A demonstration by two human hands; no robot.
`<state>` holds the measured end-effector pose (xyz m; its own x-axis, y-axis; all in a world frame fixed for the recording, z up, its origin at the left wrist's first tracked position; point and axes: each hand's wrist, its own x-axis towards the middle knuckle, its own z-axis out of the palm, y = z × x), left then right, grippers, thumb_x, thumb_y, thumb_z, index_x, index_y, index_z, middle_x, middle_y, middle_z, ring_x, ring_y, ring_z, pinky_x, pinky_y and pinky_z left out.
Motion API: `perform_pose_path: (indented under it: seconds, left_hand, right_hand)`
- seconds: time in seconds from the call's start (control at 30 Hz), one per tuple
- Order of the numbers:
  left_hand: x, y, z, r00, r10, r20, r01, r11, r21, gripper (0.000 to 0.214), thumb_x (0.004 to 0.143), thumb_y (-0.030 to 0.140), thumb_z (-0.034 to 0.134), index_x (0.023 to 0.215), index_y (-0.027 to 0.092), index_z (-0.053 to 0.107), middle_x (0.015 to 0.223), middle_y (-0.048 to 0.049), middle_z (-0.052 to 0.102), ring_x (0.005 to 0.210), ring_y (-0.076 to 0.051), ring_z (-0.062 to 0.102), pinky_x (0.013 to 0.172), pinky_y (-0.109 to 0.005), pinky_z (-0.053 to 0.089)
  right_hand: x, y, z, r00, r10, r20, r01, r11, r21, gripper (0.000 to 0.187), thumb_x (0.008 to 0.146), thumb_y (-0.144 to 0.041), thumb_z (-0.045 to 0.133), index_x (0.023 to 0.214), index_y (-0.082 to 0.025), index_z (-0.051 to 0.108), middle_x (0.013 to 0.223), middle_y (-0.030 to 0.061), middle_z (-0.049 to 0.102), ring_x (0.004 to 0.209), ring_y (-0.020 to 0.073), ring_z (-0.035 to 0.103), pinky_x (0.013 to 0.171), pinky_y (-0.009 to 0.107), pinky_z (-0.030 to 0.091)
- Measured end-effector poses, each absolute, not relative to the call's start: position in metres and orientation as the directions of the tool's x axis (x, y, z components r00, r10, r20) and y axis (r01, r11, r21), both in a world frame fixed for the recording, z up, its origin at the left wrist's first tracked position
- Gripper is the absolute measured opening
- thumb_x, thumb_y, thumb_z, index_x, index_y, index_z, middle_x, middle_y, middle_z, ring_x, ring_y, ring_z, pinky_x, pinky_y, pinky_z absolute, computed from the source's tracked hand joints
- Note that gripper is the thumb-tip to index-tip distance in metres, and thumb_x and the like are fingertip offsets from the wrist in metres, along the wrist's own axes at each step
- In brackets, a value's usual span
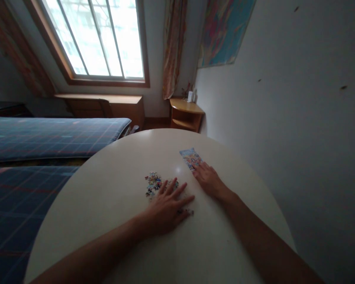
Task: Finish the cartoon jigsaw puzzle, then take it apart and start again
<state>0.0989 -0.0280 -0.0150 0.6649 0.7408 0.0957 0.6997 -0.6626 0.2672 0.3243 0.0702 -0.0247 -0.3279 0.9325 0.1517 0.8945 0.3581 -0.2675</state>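
left hand (165, 207) flat, fingers spread, gripping nothing | puzzle pieces (153, 184) just beside its fingertips, 11 o'clock | right hand (208, 179) open, fingertips on picture card (189, 157), 11 o'clock | round table (112, 205)

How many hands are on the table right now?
2. The left hand lies flat, fingers spread, beside the loose puzzle pieces; the right hand rests further right, fingertips on the printed card. None seem hidden.

Daylight enters a wood-framed window (97, 39) above blue plaid bedding (47, 136), beside a small wooden stand (185, 114) and white wall (298, 126).
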Motion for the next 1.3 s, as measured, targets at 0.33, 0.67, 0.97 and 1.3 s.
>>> perform_pose_path:
  seconds: [0.33,0.67,0.97,1.3]
  left_hand:
    - [0.062,0.013,-0.017,0.184,0.961,0.206,0.97,-0.211,0.119,0.044,0.099,0.043,0.043,0.14,0.03,0.054,0.154,-0.0101,0.041,0.144,-0.041,0.029,0.115,-0.063,0.019]
    - [0.148,-0.025,-0.026,0.449,0.88,0.155,0.853,-0.474,0.219,0.064,0.095,0.06,0.041,0.152,0.034,0.033,0.161,-0.0075,0.028,0.149,-0.039,0.014,0.118,-0.061,0.013]
    - [0.075,0.041,-0.027,0.054,0.991,0.122,0.996,-0.063,0.064,0.055,0.099,0.05,0.03,0.15,0.03,0.039,0.158,-0.012,0.032,0.145,-0.045,0.022,0.109,-0.074,0.012]
    - [-0.04,0.074,-0.024,-0.04,0.994,0.103,0.998,0.035,0.049,0.054,0.099,0.042,0.031,0.148,0.023,0.043,0.157,-0.0125,0.035,0.144,-0.037,0.031,0.11,-0.068,0.024]
  right_hand:
    - [0.313,0.06,-0.027,-0.148,0.989,0.029,0.977,0.151,-0.154,0.057,0.101,-0.05,0.028,0.152,-0.028,0.035,0.161,0.0057,0.028,0.148,0.0321,0.021,0.118,0.051,0.018]
    - [0.318,0.062,-0.03,-0.149,0.986,0.075,0.981,0.157,-0.113,0.053,0.101,-0.04,0.028,0.152,-0.029,0.036,0.159,0.0036,0.032,0.147,0.0299,0.025,0.117,0.049,0.021]
    - [0.318,0.061,-0.03,-0.149,0.989,0.022,0.98,0.15,-0.132,0.056,0.101,-0.045,0.026,0.154,-0.027,0.032,0.161,0.0053,0.027,0.149,0.031,0.02,0.118,0.052,0.016]
    - [0.263,0.058,-0.025,-0.199,0.973,-0.113,0.968,0.177,-0.179,0.075,0.097,-0.062,0.025,0.158,-0.022,0.014,0.165,0.0106,0.005,0.15,0.0369,-0.002,0.118,0.057,0.002]
